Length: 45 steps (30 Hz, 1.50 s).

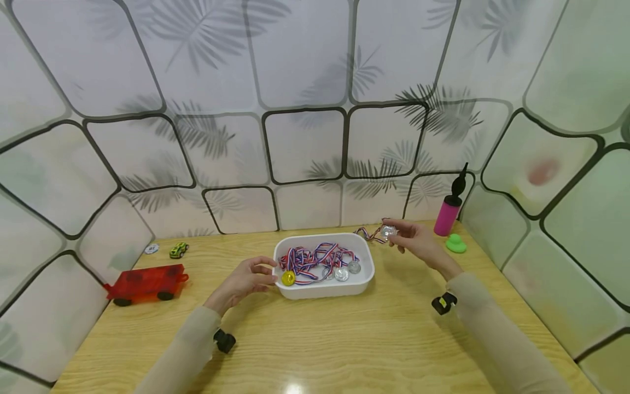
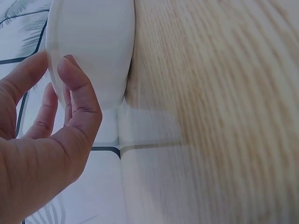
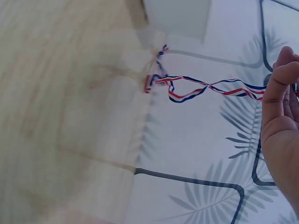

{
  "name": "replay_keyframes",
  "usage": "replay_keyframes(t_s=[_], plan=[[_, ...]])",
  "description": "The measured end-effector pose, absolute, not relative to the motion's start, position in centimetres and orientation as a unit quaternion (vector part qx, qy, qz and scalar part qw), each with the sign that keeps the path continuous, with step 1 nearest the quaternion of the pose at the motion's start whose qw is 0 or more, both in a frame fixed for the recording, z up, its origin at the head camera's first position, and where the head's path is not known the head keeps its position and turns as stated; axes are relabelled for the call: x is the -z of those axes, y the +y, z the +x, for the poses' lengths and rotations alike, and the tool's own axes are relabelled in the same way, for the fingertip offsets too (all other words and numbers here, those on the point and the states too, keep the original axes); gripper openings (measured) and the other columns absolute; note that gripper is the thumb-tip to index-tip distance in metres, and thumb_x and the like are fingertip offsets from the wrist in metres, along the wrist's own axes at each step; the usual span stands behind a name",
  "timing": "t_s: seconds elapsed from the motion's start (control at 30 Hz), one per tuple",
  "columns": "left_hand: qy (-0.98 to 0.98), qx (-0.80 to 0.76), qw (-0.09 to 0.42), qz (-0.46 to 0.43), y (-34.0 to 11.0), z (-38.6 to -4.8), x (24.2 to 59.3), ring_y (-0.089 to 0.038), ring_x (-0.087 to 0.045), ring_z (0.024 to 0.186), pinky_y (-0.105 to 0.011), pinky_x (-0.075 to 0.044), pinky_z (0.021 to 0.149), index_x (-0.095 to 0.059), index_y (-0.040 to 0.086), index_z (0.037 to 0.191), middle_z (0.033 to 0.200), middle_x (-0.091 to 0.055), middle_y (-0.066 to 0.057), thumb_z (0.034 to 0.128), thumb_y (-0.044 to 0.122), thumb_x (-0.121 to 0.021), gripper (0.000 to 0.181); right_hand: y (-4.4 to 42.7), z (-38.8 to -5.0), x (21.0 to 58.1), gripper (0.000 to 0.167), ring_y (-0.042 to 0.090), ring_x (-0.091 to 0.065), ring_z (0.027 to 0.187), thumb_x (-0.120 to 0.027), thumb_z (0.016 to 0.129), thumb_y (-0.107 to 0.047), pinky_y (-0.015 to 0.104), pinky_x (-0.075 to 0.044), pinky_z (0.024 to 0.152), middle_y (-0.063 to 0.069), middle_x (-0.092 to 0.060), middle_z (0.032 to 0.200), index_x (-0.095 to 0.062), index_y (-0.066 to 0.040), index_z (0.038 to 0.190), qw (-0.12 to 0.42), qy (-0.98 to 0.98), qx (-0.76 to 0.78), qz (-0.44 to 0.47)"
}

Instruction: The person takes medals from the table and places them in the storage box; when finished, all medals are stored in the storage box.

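A white plastic tub holds a tangle of red, white and blue ribbons, a gold medal and several silver medals. Beside its left end is my left hand, fingers loosely bent and fingertips at the tub's wall. To the right of the tub, my right hand pinches a silver medal above the table. From that medal a twisted striped ribbon trails back toward the wall. The right wrist view hides the medal behind the fingers.
At the left stand a red translucent toy car, a small green toy car and a round white disc. A pink pump and a green rubber duck are at the right. Patterned cloth walls edge the wooden table.
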<state>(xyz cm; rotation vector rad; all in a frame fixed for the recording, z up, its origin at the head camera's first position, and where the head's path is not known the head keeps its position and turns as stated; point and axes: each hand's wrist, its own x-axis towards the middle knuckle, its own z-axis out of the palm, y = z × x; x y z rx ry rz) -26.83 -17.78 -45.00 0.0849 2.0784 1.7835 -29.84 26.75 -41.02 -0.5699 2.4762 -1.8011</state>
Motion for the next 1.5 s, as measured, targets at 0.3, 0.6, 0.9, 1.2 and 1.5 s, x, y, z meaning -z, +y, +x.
replay_keyframes(t_s=[0.3,0.6,0.9,1.2,1.5], plan=[[0.745,-0.636,0.198,0.029,-17.8,-26.7,44.9,-0.018,-0.064,0.082,-0.033,-0.057,0.074,-0.054,0.000,0.126,0.101,-0.057,-0.009,0.0879,0.006,-0.072,0.043,26.5,-30.4,38.1,0.049,0.006,-0.063,0.076,-0.066,0.093,-0.006,0.019,-0.050,0.059,-0.015,-0.068,0.101,-0.050,0.007,0.137,-0.087,0.781,0.582,-0.208],[0.756,-0.625,0.194,0.020,-17.8,-26.8,45.0,-0.018,-0.065,0.081,-0.031,-0.055,0.070,-0.056,0.003,0.124,0.102,-0.058,-0.009,0.0875,0.008,-0.073,0.041,25.7,-30.7,34.9,0.051,-0.001,-0.067,0.093,-0.071,0.090,-0.014,0.017,-0.055,0.074,-0.008,-0.070,0.114,-0.054,-0.001,0.137,-0.125,0.800,0.549,-0.207],[0.765,-0.615,0.191,0.015,-17.7,-26.9,45.0,-0.018,-0.065,0.082,-0.029,-0.052,0.068,-0.057,0.005,0.123,0.102,-0.059,-0.008,0.0880,0.009,-0.072,0.039,24.6,-30.6,31.4,0.054,0.015,-0.054,0.128,-0.072,0.090,-0.019,0.017,-0.045,0.101,0.008,-0.056,0.141,-0.054,-0.007,0.140,-0.126,0.821,0.521,-0.195],[0.767,-0.611,0.194,0.019,-17.8,-26.9,45.0,-0.019,-0.065,0.084,-0.030,-0.052,0.068,-0.056,0.003,0.125,0.101,-0.059,-0.008,0.0896,0.008,-0.070,0.039,23.5,-30.2,28.5,0.049,0.003,-0.054,0.126,-0.072,0.088,-0.007,0.015,-0.041,0.104,0.004,-0.061,0.136,-0.057,0.000,0.135,-0.161,0.767,0.562,-0.265],[0.767,-0.612,0.193,0.022,-17.8,-26.9,45.1,-0.018,-0.065,0.084,-0.029,-0.051,0.067,-0.055,0.003,0.126,0.101,-0.058,-0.008,0.0901,0.008,-0.069,0.039,21.9,-29.5,26.3,0.049,0.007,-0.053,0.129,-0.072,0.088,-0.008,0.020,-0.043,0.105,0.007,-0.060,0.137,-0.058,-0.005,0.135,-0.151,0.761,0.559,-0.293]])
